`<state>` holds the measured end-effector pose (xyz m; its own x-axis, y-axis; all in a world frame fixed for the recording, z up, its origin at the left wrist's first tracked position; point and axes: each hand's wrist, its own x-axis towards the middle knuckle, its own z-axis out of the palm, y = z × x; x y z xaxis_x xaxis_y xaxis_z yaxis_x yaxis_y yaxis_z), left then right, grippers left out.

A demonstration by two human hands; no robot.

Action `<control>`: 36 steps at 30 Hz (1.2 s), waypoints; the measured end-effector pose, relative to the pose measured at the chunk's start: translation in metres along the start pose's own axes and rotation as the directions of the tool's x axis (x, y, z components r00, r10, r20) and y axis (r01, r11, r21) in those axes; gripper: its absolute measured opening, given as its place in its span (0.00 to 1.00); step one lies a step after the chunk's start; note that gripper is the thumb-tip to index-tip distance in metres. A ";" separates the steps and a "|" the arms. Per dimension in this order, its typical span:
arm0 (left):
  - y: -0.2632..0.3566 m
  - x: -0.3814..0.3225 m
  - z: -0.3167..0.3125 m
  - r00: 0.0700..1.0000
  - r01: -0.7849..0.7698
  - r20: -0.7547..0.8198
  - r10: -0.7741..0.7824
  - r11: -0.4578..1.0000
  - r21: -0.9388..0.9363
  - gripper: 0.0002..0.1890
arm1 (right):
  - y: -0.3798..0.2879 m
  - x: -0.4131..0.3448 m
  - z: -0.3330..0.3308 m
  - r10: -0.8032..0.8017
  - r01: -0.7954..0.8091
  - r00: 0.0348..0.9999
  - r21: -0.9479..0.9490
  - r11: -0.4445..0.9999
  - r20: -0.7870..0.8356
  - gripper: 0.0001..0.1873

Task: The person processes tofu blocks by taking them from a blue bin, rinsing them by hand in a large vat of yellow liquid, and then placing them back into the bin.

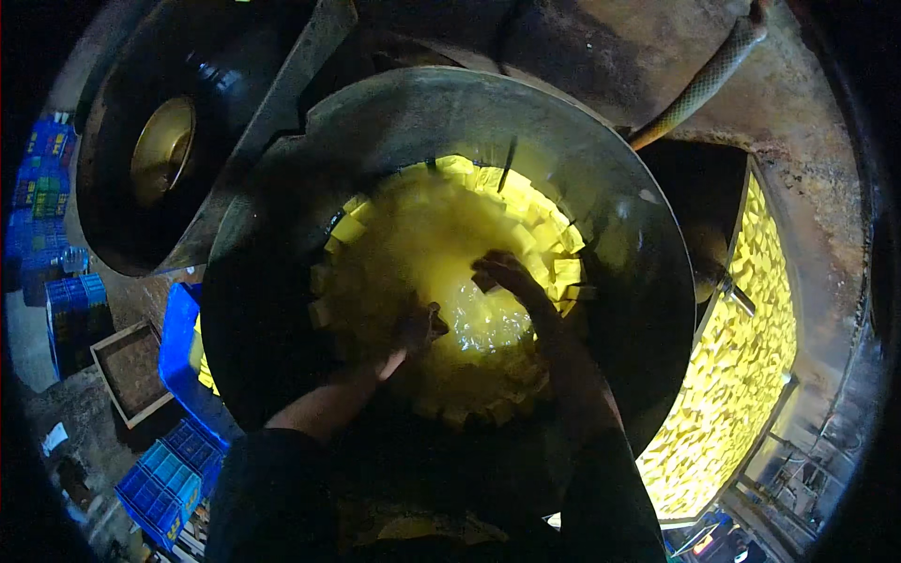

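Before me is a large dark metal wok holding cloudy yellow liquid. Yellow tofu-like blocks crowd around the edge of the liquid, densest at the far and right sides. Low over the middle, my right hand has its fingers closed around what looks like a small block, dark in the shadow. My left hand is curled just above the liquid, to the left and nearer to me. Deep shadow hides whether anything is between its fingers. Bright glints and ripples show on the liquid between the two hands.
At right, a big tray is heaped with yellow pieces. A second wok containing a metal basin stands at upper left. Blue crates, a blue tub and a wooden frame are at left. A thick hose hangs at upper right.
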<state>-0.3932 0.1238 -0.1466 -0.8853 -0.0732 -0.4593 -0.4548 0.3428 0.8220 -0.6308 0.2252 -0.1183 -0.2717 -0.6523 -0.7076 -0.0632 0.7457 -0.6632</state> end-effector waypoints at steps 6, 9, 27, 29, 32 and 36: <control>-0.012 0.017 -0.010 0.999 -0.051 0.002 0.054 0.949 -0.311 0.25 | -0.019 0.090 0.081 -0.649 0.223 0.606 -0.685 0.694 -0.460 0.20; -0.035 0.016 -0.021 0.993 -0.116 -0.031 0.118 0.837 -0.534 0.26 | -0.025 0.114 0.108 -0.162 -0.003 0.862 -0.325 0.946 -0.480 0.18; 0.031 0.052 -0.029 0.796 -0.480 -0.530 -0.291 0.228 -0.847 0.23 | -0.010 -0.013 0.070 -0.412 0.550 0.826 0.390 0.739 -0.384 0.15; 0.057 0.050 -0.035 0.663 -0.459 -0.746 -0.053 0.758 -0.462 0.19 | -0.058 -0.052 0.055 -0.378 0.487 0.835 0.217 0.846 -0.399 0.13; 0.031 0.061 -0.035 0.886 -0.302 -0.188 -0.423 -0.222 -0.927 0.15 | -0.092 -0.075 0.063 -0.437 0.631 0.768 0.438 0.640 -0.469 0.12; 0.058 0.068 -0.006 0.970 -0.242 -0.206 -0.127 -0.496 -0.834 0.13 | -0.083 -0.072 0.076 -0.421 0.445 0.480 -0.200 0.873 -0.769 0.20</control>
<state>-0.4799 0.1328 -0.1280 -0.8214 -0.3078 -0.4801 0.3589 -0.9333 -0.0155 -0.5333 0.2001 -0.0308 -0.8427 -0.5232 0.1271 -0.3682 0.3878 -0.8450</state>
